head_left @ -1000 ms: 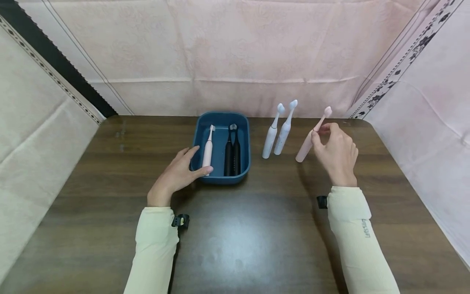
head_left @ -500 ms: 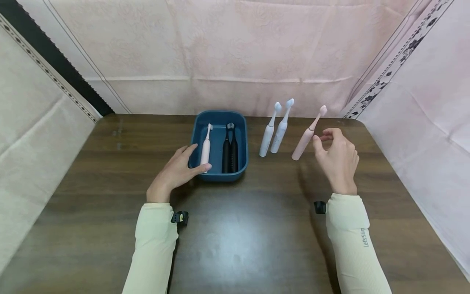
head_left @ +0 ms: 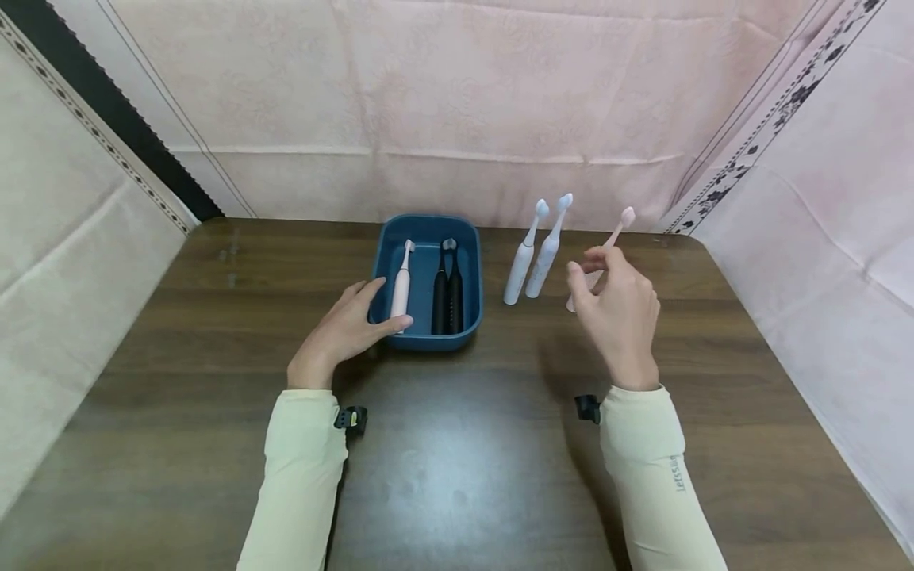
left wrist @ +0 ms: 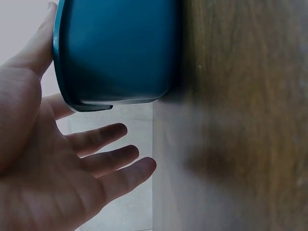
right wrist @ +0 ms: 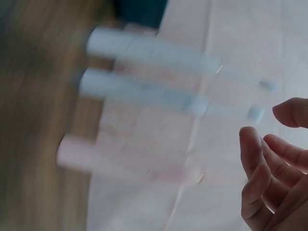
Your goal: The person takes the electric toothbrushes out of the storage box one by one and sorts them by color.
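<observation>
My left hand (head_left: 341,337) touches the near left corner of a blue plastic bin (head_left: 428,344), thumb and forefinger at its rim. In the left wrist view its other fingers (left wrist: 120,179) spread outside the bin wall. A pale pink electric toothbrush (head_left: 401,292) and two black electric toothbrushes (head_left: 439,305) lie inside. My right hand (head_left: 620,321) hovers with nothing in it, thumb and fingertips apart and fingers bent. Behind it a pink electric toothbrush (head_left: 627,216) stands upright on the table, partly hidden in the head view. The right wrist view shows this pink brush blurred.
Two light blue electric toothbrushes (head_left: 519,274) (head_left: 546,262) stand upright between the bin and my right hand. The brown wooden table (head_left: 457,468) ends at a hanging pale cloth (head_left: 457,119) behind. More cloth hangs at both sides.
My right hand has come away from the standing pink toothbrush, then moved left in front of it. My left hand has stayed at the bin's corner.
</observation>
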Demonstrator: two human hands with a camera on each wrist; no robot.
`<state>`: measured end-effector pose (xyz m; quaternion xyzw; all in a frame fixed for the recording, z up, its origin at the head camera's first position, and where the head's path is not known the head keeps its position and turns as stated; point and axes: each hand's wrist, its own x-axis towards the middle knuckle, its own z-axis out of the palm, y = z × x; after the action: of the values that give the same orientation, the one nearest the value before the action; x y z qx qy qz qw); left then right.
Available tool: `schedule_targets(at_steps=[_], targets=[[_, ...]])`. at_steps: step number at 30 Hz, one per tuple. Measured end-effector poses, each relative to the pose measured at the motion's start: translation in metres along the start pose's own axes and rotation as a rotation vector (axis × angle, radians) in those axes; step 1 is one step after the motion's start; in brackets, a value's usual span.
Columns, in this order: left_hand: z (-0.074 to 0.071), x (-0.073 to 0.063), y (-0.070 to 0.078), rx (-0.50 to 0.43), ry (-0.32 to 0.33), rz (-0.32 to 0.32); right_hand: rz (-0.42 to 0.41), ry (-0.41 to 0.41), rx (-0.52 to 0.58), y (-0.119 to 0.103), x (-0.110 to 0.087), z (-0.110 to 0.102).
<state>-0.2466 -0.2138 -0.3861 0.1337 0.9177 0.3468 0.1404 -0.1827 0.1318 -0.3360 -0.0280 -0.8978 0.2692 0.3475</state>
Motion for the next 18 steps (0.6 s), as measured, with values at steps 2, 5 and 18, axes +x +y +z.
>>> schedule_targets(at_steps=[2, 5, 18], targets=[[-0.001, -0.001, -0.001, -0.002, 0.002, -0.003, -0.019, -0.008, 0.043, -0.017, 0.001, 0.004], [-0.001, -0.002, -0.002, -0.006, 0.007, -0.009, -0.057, -0.001, 0.1, -0.04, 0.003, 0.01], [-0.001, -0.003, 0.004, -0.032, 0.036, -0.017, -0.199, -0.083, 0.176, -0.098, 0.007, 0.039]])
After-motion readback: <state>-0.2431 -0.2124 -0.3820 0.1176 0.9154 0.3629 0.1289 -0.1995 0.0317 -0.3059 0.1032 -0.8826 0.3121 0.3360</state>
